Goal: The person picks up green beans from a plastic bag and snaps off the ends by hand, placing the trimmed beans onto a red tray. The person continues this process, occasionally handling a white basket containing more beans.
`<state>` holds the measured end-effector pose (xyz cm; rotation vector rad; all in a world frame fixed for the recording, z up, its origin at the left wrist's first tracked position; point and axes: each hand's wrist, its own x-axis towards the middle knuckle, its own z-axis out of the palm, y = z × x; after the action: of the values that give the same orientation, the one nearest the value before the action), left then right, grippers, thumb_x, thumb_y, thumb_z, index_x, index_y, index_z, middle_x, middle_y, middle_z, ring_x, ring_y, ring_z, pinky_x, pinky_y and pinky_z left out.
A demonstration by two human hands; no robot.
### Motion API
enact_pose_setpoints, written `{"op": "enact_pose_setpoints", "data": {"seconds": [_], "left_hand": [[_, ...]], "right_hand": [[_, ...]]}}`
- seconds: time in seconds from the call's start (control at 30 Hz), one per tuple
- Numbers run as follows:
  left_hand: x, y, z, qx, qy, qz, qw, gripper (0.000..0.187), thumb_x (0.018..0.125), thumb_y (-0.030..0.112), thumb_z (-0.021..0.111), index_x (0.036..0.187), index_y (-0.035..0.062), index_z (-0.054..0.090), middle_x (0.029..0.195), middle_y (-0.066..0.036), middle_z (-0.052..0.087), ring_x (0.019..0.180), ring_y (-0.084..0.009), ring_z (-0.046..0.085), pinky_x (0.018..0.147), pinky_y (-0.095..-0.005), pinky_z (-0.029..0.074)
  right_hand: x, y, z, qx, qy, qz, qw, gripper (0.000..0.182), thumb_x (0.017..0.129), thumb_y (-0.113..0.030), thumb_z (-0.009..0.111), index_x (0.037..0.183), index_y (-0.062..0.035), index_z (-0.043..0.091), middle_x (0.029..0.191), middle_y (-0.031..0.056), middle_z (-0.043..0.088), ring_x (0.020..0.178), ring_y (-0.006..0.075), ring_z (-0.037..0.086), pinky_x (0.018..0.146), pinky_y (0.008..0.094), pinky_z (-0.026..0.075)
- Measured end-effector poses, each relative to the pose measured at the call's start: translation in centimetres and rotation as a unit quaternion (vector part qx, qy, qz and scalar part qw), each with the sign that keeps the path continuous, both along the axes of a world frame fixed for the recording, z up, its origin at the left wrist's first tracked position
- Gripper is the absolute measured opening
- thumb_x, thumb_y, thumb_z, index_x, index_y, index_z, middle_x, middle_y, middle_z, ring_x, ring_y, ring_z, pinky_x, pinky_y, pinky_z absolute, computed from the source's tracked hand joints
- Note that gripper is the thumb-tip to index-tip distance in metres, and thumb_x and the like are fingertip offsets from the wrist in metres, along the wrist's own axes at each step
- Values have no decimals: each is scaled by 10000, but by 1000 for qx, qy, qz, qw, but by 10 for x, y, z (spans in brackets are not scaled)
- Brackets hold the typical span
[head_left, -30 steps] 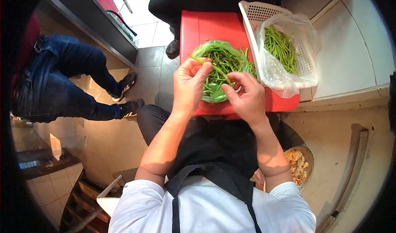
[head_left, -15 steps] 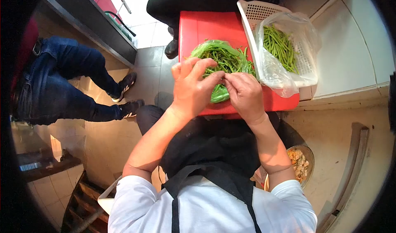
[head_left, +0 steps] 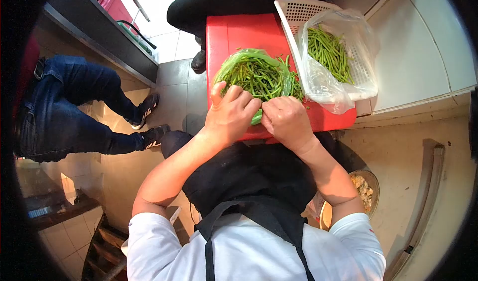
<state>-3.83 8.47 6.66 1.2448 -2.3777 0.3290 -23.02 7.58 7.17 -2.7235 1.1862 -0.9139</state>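
Observation:
My left hand (head_left: 231,112) and my right hand (head_left: 287,121) are close together at the near edge of a red table (head_left: 221,34). The fingers of both are curled closed, and whatever they pinch is too small or hidden to name. Just beyond them a green plastic bag (head_left: 254,57) lies open, filled with cut green beans (head_left: 259,77). More pieces lie by its right side. On the right, a white basket (head_left: 298,9) holds a clear plastic bag (head_left: 318,84) with long green beans (head_left: 328,54).
A person in jeans (head_left: 74,107) stands at the left. Another person in dark clothes (head_left: 219,4) is beyond the table. A bowl of food scraps (head_left: 366,191) sits low at the right, near a tiled ledge (head_left: 418,62).
Both my hands have moved down toward me, uncovering more of the cut beans. My fingers are more tightly curled. The whole view has shifted slightly.

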Motion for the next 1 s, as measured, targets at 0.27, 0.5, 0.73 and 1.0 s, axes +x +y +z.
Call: {"op": "enact_pose_setpoints", "data": {"seconds": [0.27,0.5,0.73,1.0], "left_hand": [[-16,4,9,32,163,6,986,106,843,155,696,942,192,690,933,65,668,934,-166,598,965,-438,299],[-38,8,6,133,477,-5,869,68,962,145,669,1007,100,645,954,-13,654,879,-156,582,835,-327,400],[-23,-7,18,355,850,-70,382,132,1052,239,575,1140,141,559,1070,-29,658,930,-151,600,852,-308,491],[-28,-13,9,362,909,-80,190,103,1066,216,539,1152,163,525,1171,-54,636,1020,-209,615,971,-429,509]], "right_hand": [[0,9,1,133,-258,-74,954,26,792,-14,670,817,-14,661,727,95,642,653,230,631,614,355,496],[-1,33,-6,288,-393,-99,868,41,845,-11,641,868,4,671,745,108,664,629,170,635,604,288,492],[-35,27,-36,77,-131,-206,967,113,893,-121,645,832,-27,630,794,157,631,736,380,625,687,469,498],[-2,34,-4,215,-338,-109,910,182,909,-123,733,1048,-6,711,851,105,668,649,171,617,604,300,497]]}}
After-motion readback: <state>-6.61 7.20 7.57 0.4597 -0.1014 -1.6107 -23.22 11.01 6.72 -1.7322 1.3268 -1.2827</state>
